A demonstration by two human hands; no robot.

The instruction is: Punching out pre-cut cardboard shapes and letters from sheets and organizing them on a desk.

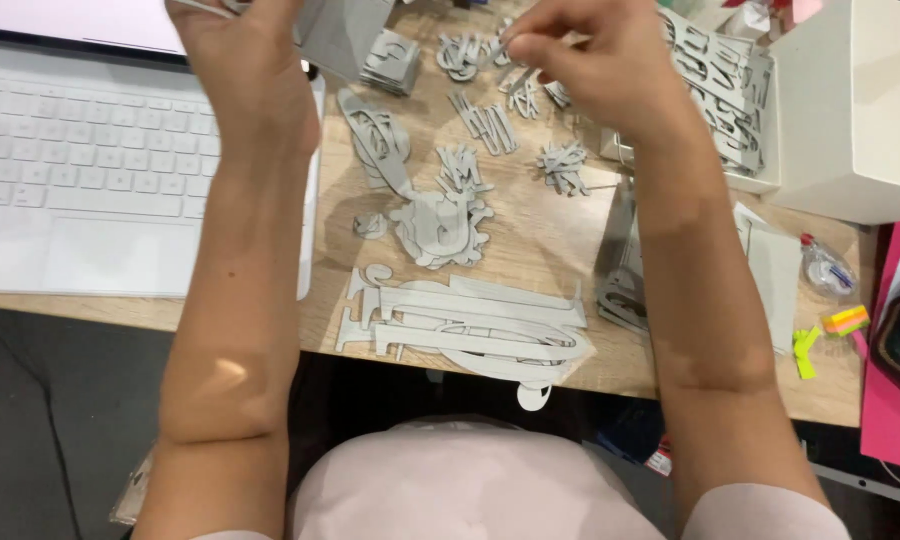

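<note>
My left hand (245, 60) is raised at the top left, fingers closed around a grey card sheet (342, 32) that reaches toward the middle. At the top centre my right hand (590, 60) pinches a small grey cut-out piece (490, 48) between thumb and fingertips. Below both hands, many grey cardboard cut-out shapes lie on the wooden desk (540, 235): small letter-like pieces (485, 125), a curly ornate pile (440, 225), and a large flat assembled cut-out (470, 330) at the desk's front edge.
A white laptop (80, 170) fills the desk's left side. A white box (855, 110) stands at the right, with a tray of more grey cut-outs (725, 90) beside it. Coloured sticky tabs (845, 320), a tape roll (827, 268) and a pink folder (890, 400) lie at the right edge.
</note>
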